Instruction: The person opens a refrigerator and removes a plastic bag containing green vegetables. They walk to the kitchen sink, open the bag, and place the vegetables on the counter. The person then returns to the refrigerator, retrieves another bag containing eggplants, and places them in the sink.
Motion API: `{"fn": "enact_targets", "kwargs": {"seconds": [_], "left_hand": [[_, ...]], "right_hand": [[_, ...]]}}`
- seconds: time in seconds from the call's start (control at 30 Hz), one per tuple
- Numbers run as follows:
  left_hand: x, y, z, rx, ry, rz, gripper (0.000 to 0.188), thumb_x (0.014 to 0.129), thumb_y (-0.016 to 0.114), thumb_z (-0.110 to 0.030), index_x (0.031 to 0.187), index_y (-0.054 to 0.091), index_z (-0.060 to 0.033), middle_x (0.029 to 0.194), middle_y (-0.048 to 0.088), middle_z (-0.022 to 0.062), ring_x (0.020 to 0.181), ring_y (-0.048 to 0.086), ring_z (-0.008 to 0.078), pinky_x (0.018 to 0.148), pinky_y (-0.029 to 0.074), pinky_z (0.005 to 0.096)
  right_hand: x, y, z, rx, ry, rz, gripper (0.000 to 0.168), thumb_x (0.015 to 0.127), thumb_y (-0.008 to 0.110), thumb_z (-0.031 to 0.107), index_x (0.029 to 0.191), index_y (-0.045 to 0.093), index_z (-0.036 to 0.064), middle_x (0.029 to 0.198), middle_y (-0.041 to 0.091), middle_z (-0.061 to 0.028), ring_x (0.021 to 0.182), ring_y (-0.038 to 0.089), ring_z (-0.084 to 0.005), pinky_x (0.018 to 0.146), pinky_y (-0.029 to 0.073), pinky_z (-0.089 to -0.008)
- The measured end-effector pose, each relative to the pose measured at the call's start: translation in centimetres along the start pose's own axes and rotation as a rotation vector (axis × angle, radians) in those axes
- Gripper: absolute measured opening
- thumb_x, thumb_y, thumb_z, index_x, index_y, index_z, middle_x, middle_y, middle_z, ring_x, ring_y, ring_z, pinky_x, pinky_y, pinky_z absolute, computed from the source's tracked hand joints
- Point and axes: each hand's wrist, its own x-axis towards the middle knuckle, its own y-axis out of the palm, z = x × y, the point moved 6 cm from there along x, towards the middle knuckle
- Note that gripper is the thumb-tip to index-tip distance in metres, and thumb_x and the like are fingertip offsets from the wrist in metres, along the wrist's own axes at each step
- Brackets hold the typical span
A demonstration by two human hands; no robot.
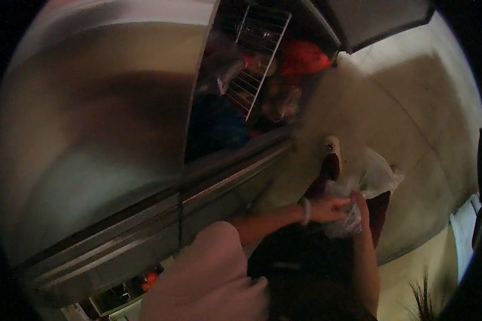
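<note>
A thin, translucent plastic bag [375, 172] hangs in front of my legs, above the floor. My left hand [329, 209], with a pale band at the wrist, reaches in from the left and its fingers grip the bag's gathered top. On the other side my right hand [360, 202] holds the same bunched plastic, close against the left fingertips. Crumpled film shows between and below both hands. Something greenish may be inside the bag, but blur keeps it unclear.
To the upper left, a dark open cabinet holds a white wire rack [261, 68] and a red bundle [305, 58]. A panel [381, 20], perhaps its door, juts out above. My slippered foot [331, 144] stands on the floor [409, 108]. Dark bristles or stems [423, 299] rise at lower right.
</note>
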Motion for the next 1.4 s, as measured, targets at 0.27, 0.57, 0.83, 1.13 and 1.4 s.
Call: {"fn": "enact_targets", "kwargs": {"seconds": [0.27,0.57,0.83,1.13,1.4], "left_hand": [[-13.6,-34.7,7.3,0.393,-0.245,-1.919,0.080,0.075,0.067,-0.043,0.133,0.033,-0.0018,0.133,0.039,0.0173,0.116,0.042,0.0317,0.099,0.034,0.0385],[-12.1,-39.0,19.6,-1.063,-0.040,-1.325,0.067,0.072,0.068,-0.043,0.122,0.050,-0.0024,0.129,0.046,0.0108,0.113,0.046,0.0248,0.096,0.038,0.0359],[-12.7,-39.1,15.7,-1.188,0.115,-1.458,0.060,0.072,0.067,-0.035,0.121,0.051,-0.0042,0.127,0.047,0.0102,0.111,0.047,0.0247,0.095,0.038,0.0364],[-11.3,-25.7,1.8,-1.299,-0.011,-1.412,0.053,0.072,0.066,-0.025,0.120,0.052,-0.0069,0.125,0.048,0.0096,0.109,0.047,0.0257,0.094,0.038,0.0381],[-6.1,-11.7,-2.6,-1.277,-0.092,-0.923,0.040,0.065,0.063,-0.009,0.104,0.056,-0.0078,0.110,0.055,0.0112,0.100,0.051,0.0307,0.085,0.044,0.0460]], "right_hand": [[-0.8,-5.2,1.8,-0.270,-0.111,-0.130,0.049,0.081,0.058,0.032,0.118,0.048,0.002,0.111,0.055,-0.0113,0.099,0.052,-0.0282,0.087,0.042,-0.0395],[-3.4,-2.0,2.4,-0.201,-0.102,-0.193,0.051,0.080,0.060,0.036,0.115,0.051,-0.001,0.106,0.056,-0.0093,0.094,0.054,-0.0242,0.082,0.043,-0.0354],[-3.8,-1.1,2.1,-0.266,-0.100,-0.178,0.048,0.080,0.059,0.038,0.110,0.054,0.000,0.101,0.057,-0.0079,0.089,0.055,-0.0223,0.078,0.044,-0.0352],[-3.4,-4.2,4.1,-0.474,-0.126,-0.194,0.047,0.079,0.059,0.034,0.112,0.053,0.002,0.103,0.058,-0.0077,0.093,0.054,-0.0233,0.084,0.043,-0.0357],[-10.8,-12.2,11.9,-0.506,-0.407,-0.323,0.041,0.077,0.062,0.034,0.106,0.057,0.005,0.097,0.058,-0.0057,0.090,0.054,-0.0220,0.079,0.043,-0.0359]]}}
